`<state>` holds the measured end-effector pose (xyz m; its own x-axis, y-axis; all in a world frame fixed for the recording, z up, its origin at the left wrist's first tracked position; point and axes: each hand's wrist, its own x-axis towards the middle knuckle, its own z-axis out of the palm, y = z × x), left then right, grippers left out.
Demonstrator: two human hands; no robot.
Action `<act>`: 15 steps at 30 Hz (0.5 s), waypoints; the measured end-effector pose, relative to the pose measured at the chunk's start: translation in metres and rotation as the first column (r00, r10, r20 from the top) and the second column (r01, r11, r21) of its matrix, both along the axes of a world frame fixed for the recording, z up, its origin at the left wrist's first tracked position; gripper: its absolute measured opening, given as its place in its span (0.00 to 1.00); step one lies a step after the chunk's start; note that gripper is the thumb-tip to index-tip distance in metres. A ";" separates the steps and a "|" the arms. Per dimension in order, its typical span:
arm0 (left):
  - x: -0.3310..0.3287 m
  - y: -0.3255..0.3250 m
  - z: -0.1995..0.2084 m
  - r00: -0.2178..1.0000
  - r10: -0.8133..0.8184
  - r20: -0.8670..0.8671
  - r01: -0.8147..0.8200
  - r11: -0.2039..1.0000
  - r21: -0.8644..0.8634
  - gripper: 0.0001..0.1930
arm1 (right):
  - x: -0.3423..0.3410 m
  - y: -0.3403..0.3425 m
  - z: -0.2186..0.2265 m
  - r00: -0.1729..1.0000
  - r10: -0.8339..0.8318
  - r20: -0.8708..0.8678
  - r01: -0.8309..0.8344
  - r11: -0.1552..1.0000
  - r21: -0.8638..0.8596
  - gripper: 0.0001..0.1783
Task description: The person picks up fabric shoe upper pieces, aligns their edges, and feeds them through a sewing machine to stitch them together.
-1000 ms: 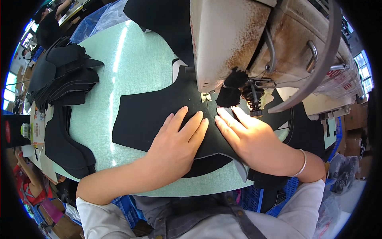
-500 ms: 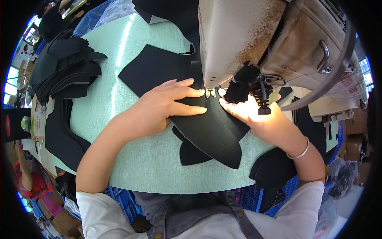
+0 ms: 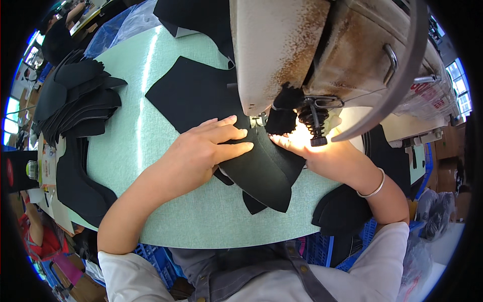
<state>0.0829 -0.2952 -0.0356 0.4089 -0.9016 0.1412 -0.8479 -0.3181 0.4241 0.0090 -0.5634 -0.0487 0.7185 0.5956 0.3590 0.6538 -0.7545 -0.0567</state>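
Panel, black and smooth (image 3: 198, 93), lies right under the presser foot (image 3: 257, 122), and I read my clock from that foot. Its long run goes from a broad corner at ten down to a pointed end near half past five. Left hand (image 3: 198, 151) now, at eight o'clock: fingers a little apart, laid flat on the panel, tips just beside the foot. The panel reaches away from them both ways, up toward eleven and down toward five. Right hand (image 3: 314, 156) sits at four, tips by the panel's right edge; glare washes them out, so whether they press or pinch, I can't tell from here. Which hand is nearer? Both are close in; I call no clear winner, though the left covers more panel. Going outward: spring (image 3: 314, 126) at three, sewing machine (image 3: 282, 45) around twelve. Past nine, I've got a stack of black pieces (image 3: 80, 95) on the green table (image 3: 171, 221); more dark pieces (image 3: 342, 209) toward half past four.
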 end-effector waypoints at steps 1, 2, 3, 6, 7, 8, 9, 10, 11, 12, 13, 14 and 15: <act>0.001 -0.001 -0.001 1.000 0.005 0.006 -0.005 1.000 0.006 0.27 | 0.005 -0.001 -0.001 0.999 0.041 -0.001 -0.041 0.996 0.076 0.06; 0.004 -0.002 -0.002 1.000 0.008 0.004 -0.008 1.000 0.007 0.27 | 0.007 -0.002 -0.002 0.997 0.082 0.002 -0.082 0.985 0.151 0.07; 0.009 -0.002 -0.004 1.000 0.000 -0.011 0.000 1.000 -0.014 0.27 | 0.006 -0.007 -0.006 0.999 0.038 -0.015 -0.037 0.995 0.097 0.08; 0.013 -0.002 -0.009 0.997 -0.033 -0.065 0.031 0.999 -0.036 0.26 | 0.008 -0.013 -0.015 1.000 -0.005 -0.021 0.007 0.997 0.074 0.09; 0.007 -0.006 -0.011 1.000 -0.011 0.022 0.012 0.999 -0.049 0.26 | 0.011 -0.019 -0.026 0.998 0.059 0.022 -0.055 0.989 -0.135 0.14; -0.001 -0.010 -0.013 0.994 0.012 0.109 -0.005 0.998 -0.064 0.26 | 0.001 -0.020 -0.030 0.998 0.058 0.023 -0.054 0.989 -0.138 0.14; -0.014 -0.012 -0.016 0.990 0.055 0.132 -0.046 0.996 -0.070 0.27 | -0.009 0.005 -0.011 1.000 -0.022 0.002 0.022 0.986 -0.165 0.18; -0.022 -0.012 -0.024 0.986 0.058 0.156 -0.038 0.991 -0.130 0.25 | -0.018 0.023 0.007 0.994 -0.105 -0.013 0.100 0.975 -0.199 0.22; -0.022 -0.012 -0.022 0.988 0.057 0.140 -0.042 0.993 -0.110 0.25 | -0.022 0.029 0.016 0.987 -0.131 -0.090 0.093 0.935 -0.343 0.27; -0.021 -0.012 -0.019 0.991 0.046 0.124 -0.035 0.995 -0.092 0.25 | -0.022 0.027 0.014 0.986 -0.137 -0.093 0.097 0.933 -0.346 0.27; -0.018 -0.010 -0.016 0.992 0.041 0.121 -0.030 0.995 -0.092 0.25 | -0.020 0.024 0.011 0.983 -0.126 -0.131 0.083 0.954 -0.288 0.27; -0.013 -0.006 -0.012 0.999 0.015 0.048 -0.011 0.997 -0.083 0.25 | -0.017 0.020 0.010 0.980 -0.112 -0.167 0.072 0.971 -0.228 0.27; -0.007 -0.005 -0.011 1.000 -0.012 -0.023 0.011 0.997 -0.076 0.26 | -0.013 0.018 0.019 0.941 -0.148 -0.304 0.064 0.961 -0.269 0.26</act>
